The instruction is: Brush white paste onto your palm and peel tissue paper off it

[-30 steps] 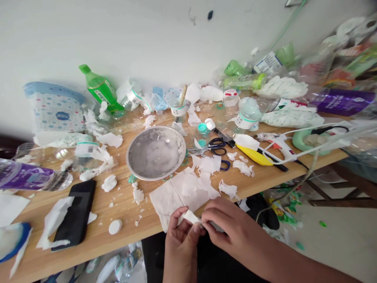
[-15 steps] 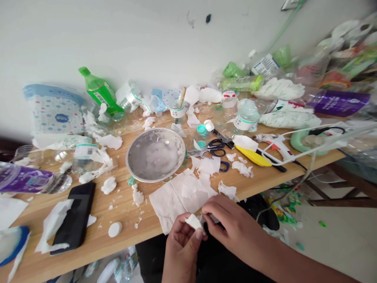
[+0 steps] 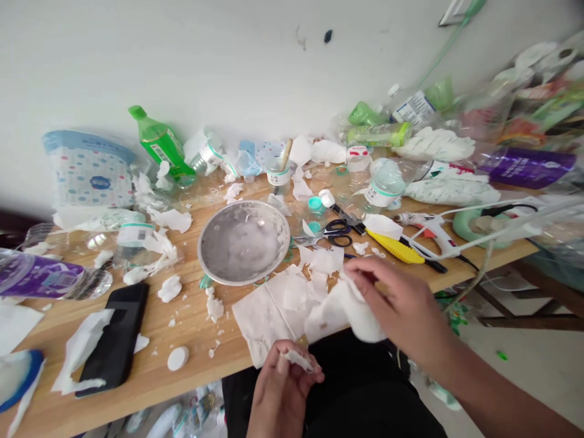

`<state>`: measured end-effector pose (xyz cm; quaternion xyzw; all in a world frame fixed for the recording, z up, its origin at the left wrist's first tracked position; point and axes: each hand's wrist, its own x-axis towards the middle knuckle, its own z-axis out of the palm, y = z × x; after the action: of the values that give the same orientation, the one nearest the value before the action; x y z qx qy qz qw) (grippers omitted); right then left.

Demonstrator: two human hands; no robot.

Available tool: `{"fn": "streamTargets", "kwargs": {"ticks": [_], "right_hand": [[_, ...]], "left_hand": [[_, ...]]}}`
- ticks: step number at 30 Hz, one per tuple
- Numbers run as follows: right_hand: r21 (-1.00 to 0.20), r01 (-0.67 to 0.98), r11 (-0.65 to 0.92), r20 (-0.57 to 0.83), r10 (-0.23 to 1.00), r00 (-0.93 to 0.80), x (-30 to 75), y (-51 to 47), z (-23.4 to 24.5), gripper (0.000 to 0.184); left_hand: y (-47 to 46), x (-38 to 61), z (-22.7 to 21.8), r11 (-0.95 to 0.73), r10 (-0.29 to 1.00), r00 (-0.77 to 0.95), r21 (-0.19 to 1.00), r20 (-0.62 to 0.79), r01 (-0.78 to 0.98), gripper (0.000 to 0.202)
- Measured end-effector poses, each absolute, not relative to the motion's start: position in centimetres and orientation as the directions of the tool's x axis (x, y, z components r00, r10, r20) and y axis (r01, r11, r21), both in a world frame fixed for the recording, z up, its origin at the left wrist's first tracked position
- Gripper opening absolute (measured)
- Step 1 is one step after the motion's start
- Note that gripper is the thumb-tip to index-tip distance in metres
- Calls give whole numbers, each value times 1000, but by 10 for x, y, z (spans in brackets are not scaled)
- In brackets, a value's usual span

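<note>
Pinching a small torn scrap of white paper [image 3: 298,360] at the table's near edge, the left hand [image 3: 283,395] stays closed on it below a flat tissue sheet [image 3: 264,313]. The wooden table [image 3: 191,340] is strewn with shreds, bottles and a metal bowl [image 3: 244,241] beneath a white wall. The right hand [image 3: 401,304] grips a larger tissue [image 3: 360,316], reaching over the table edge.
</note>
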<state>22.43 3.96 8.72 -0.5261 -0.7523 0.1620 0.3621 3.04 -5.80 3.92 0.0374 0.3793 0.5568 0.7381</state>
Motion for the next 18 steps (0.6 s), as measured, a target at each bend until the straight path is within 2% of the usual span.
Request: {"fn": "streamTargets", "kwargs": {"ticks": [2, 4, 6, 10, 15, 18], "right_hand": [[-554, 702, 448, 505, 851, -144, 230, 58, 89, 18], [-448, 728, 519, 561, 797, -223, 232, 77, 81, 26], [-356, 743, 567, 493, 789, -366, 233, 94, 68, 32], [-322, 742, 588, 363, 801, -477, 234, 107, 50, 41], [-185, 853, 487, 269, 860, -433, 244, 96, 54, 50], [-221, 861, 458, 280, 875, -394, 247, 92, 58, 56]], "left_hand": [[-55, 28, 43, 379, 856, 166, 376, -490, -846, 36], [-53, 26, 47, 379, 870, 225, 303, -439, -875, 41], [-51, 24, 49, 367, 892, 257, 261, -373, -893, 37], [-49, 21, 50, 326, 924, 275, 174, -264, -929, 26], [-49, 25, 49, 266, 942, 241, 83, -236, -960, 21], [-49, 28, 49, 257, 920, 238, 20, -310, -966, 30]]}}
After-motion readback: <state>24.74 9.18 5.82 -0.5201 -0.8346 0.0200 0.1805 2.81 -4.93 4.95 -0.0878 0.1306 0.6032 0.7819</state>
